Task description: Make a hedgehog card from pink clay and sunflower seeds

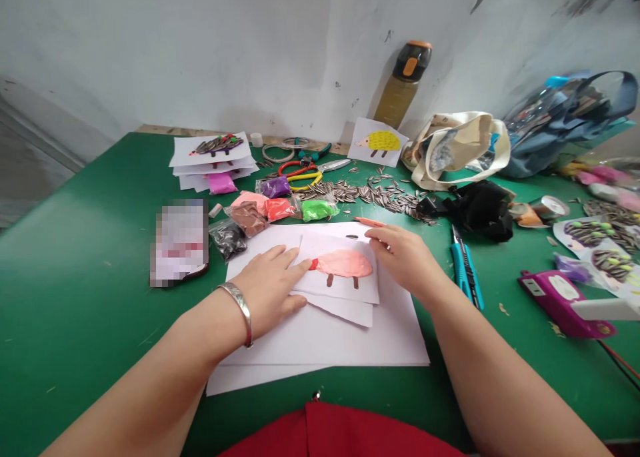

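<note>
My left hand (pixel 273 280), a silver bangle on its wrist, lies with fingers spread on the left of a small white card (pixel 345 292). Its index fingertip touches the red end of a flat pink clay animal shape (pixel 345 263) with two brown legs. At the card's upper right, my right hand (pixel 397 250) is closed around a thin orange pencil-like stick (pixel 369 221), its tip pointing left. A single sunflower seed (pixel 352 237) lies by the card's top edge. Another small sheet sits under the card, on larger white paper (pixel 320 347).
Bagged coloured clay (pixel 320 209), scissors (pixel 333 166) and a heap of sunflower seeds (pixel 380 193) lie behind the paper. A blue utility knife (pixel 466 270) and purple glue gun (pixel 563 303) are at right. A pixelated phone-like object (pixel 179 243) lies left; a bottle (pixel 404 83) stands behind.
</note>
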`<action>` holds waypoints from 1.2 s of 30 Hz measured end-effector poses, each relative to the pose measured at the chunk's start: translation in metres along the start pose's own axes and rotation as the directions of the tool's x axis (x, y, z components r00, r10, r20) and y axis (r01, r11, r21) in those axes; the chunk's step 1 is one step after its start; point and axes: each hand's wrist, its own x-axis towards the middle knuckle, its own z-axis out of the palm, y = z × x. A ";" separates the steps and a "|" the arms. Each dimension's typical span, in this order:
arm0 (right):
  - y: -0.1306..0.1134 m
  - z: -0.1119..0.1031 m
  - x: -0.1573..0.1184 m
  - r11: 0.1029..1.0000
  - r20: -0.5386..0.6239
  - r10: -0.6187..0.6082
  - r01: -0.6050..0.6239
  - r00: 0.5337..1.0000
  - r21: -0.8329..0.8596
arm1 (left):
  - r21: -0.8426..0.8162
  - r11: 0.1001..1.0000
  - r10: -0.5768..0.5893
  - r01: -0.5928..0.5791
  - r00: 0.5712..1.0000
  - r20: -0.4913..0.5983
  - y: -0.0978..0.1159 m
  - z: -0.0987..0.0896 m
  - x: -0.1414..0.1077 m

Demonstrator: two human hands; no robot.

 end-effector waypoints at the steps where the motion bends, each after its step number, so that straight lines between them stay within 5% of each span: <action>1: 0.001 0.006 0.002 1.000 0.004 -0.029 0.029 1.000 -0.001 | -0.004 1.000 0.002 -0.002 1.000 0.001 0.000 0.000 0.000; 5: 0.001 0.017 0.004 0.997 0.004 -0.075 0.075 0.997 -0.023 | -0.023 0.999 0.027 -0.027 1.000 0.016 0.002 -0.003 -0.002; 9: -0.005 0.000 -0.002 0.997 0.037 -0.055 0.057 0.998 -0.047 | -0.056 0.996 0.076 -0.075 0.997 0.020 0.003 -0.010 -0.004; 14: 0.001 -0.025 -0.006 0.996 0.280 0.079 -0.066 0.957 -0.057 | -0.099 0.995 0.030 -0.026 0.999 0.032 0.006 -0.022 -0.002; 19: 0.003 -0.023 -0.006 0.986 0.418 0.167 -0.146 0.893 -0.082 | -0.084 0.995 0.048 -0.050 0.998 -0.026 0.008 -0.025 0.004; 24: -0.006 -0.011 -0.005 0.979 0.400 0.189 -0.143 0.897 -0.143 | -0.059 0.996 0.070 -0.067 0.996 0.060 0.005 -0.018 0.007; 30: -0.003 -0.011 -0.003 0.978 0.408 0.201 -0.161 0.891 -0.129 | -0.045 0.996 0.081 -0.080 0.997 0.004 0.000 -0.006 0.006; 36: -0.005 -0.009 -0.002 0.971 0.409 0.238 -0.201 0.881 -0.131 | -0.051 0.997 0.069 -0.066 0.996 0.053 0.006 -0.016 0.007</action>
